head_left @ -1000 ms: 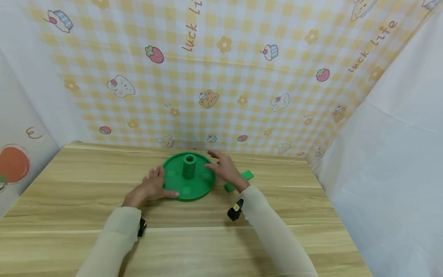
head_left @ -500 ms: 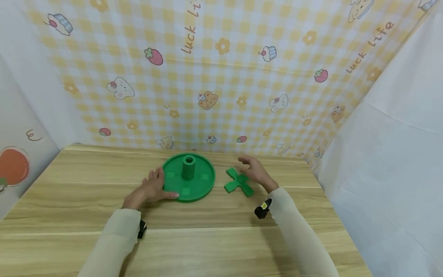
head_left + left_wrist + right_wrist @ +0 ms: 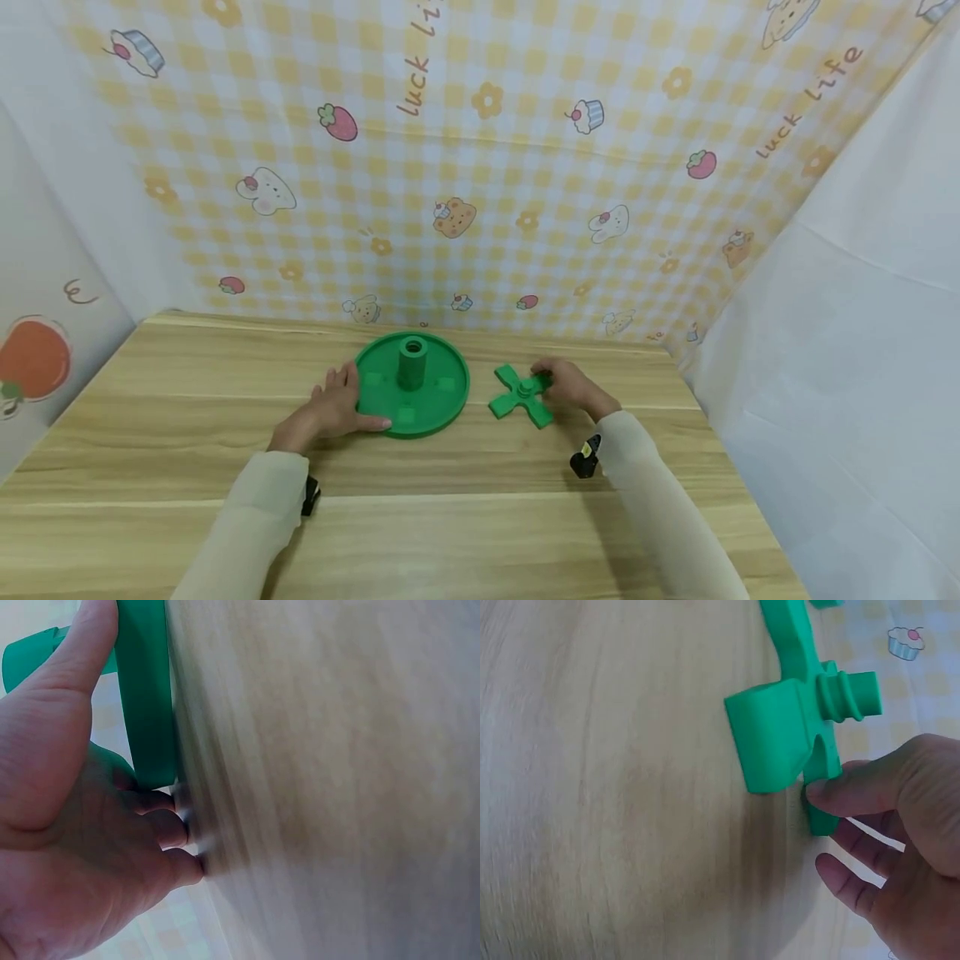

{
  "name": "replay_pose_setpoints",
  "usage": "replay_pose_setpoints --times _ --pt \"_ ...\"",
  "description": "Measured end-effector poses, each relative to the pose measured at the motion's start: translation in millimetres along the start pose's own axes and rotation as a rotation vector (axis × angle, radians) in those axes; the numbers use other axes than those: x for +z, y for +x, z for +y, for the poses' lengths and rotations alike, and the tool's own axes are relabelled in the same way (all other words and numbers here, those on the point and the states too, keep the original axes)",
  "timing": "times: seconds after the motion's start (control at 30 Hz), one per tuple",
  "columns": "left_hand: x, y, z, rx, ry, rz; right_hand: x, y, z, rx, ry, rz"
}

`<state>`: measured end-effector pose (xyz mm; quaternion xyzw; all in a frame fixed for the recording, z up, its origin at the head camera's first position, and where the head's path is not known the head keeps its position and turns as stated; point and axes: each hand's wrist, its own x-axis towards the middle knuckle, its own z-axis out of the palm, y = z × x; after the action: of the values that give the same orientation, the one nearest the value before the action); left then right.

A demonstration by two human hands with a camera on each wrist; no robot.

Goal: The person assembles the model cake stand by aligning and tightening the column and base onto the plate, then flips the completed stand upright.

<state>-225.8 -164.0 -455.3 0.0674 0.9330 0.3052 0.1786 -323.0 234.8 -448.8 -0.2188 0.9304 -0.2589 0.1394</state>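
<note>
Two rigid-looking green pieces sit on the wooden table (image 3: 450, 517). First comes the round green dish (image 3: 388, 397), rim raised, a hollow post (image 3: 412, 368) standing upright from its floor. I judge it light, stiff plastic, smooth enough to slide if pushed; the rim offers the easiest hold, and the post would serve as a handle. Square marks show on the dish's floor around the post; I cannot tell whether they are sunk or raised. At the dish's left edge, the left hand (image 3: 333, 407) holds the rim: the thumb lies over its near side, the other fingers spread along the outer wall, some fingertips down by the table.

Just right of the dish, and apart from it, is a green cross piece (image 3: 524, 390) with four flared arms and a ridged stub (image 3: 850, 695) pointing up from its hub. It too is probably light and hard, its thinner arms likelier to snap than the dish; the flat arms suit a pinch, and the stub could be taken between fingertips. On the cross's side away from the dish, the right hand (image 3: 575, 388) pinches the end of one arm between thumb and fingers, leaving the hub and the other arms uncovered. Whether that arm is lifted off the table, I cannot tell.
</note>
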Motion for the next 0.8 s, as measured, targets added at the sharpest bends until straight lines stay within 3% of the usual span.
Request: replay_pose_setpoints --times 0.23,0.47,0.8 --pt "-0.6 -0.8 0.7 -0.002 -0.003 -0.002 0 5 9 -0.082 -0.072 0.004" --pt "-1.7 -2.4 2.0 -0.004 0.003 0.003 -5 2 10 -0.024 0.054 0.032" --pt "-1.1 -2.0 1.5 -0.005 0.015 0.005 -11 8 -1 -0.054 0.305 0.157"
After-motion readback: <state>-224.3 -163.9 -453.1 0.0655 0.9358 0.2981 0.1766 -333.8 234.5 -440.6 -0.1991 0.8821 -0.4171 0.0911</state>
